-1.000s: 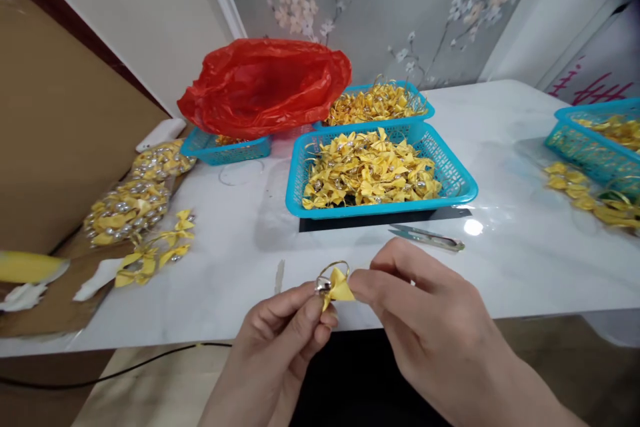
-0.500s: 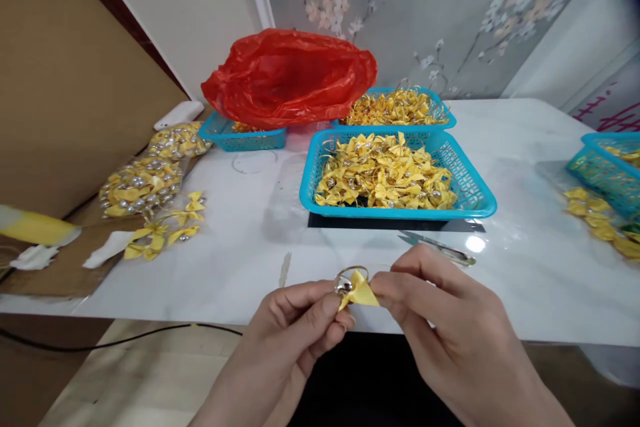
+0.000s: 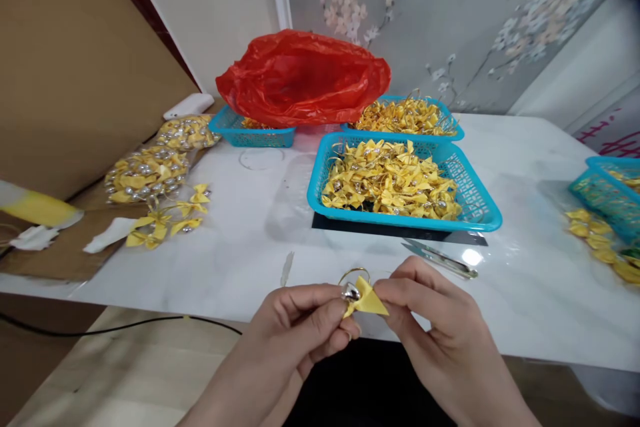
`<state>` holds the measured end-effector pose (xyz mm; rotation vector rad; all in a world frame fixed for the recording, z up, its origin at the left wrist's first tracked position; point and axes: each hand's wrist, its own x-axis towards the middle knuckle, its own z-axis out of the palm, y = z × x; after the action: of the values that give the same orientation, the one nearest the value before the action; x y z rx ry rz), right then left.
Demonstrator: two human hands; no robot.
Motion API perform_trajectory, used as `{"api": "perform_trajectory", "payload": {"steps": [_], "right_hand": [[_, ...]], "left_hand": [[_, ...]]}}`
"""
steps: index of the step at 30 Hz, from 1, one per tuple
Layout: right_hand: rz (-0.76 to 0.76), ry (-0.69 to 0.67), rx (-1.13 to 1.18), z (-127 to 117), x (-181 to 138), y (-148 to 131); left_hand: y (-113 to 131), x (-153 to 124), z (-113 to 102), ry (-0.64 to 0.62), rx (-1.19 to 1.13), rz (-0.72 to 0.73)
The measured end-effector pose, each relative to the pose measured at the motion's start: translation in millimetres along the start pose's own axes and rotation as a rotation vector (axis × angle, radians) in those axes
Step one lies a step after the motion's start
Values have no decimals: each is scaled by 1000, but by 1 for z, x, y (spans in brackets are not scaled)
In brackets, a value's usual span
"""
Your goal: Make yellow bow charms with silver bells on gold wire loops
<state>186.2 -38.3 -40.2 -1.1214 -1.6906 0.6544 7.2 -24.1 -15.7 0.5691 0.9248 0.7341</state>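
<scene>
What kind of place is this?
Perhaps a craft workspace: a blue basket heaped with yellow bows, metal snips on a white table, and one bow held between the left hand and right hand.

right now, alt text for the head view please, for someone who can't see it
Two bare hands pinch a yellow ribbon bow with a shiny silver piece at a white table. Beyond them are metal snips, a blue basket heaped with similar bows, and a red plastic bag.
</scene>
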Motion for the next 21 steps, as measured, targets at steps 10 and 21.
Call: {"api": "perform_trajectory", "payload": {"steps": [10,21], "right_hand": [[65,39,36,7,-3,8],[-328,235,-436,13,-5,0]], "left_hand": [[0,1,4,44,65,61],[-7,10,-3,86,321,223]]}}
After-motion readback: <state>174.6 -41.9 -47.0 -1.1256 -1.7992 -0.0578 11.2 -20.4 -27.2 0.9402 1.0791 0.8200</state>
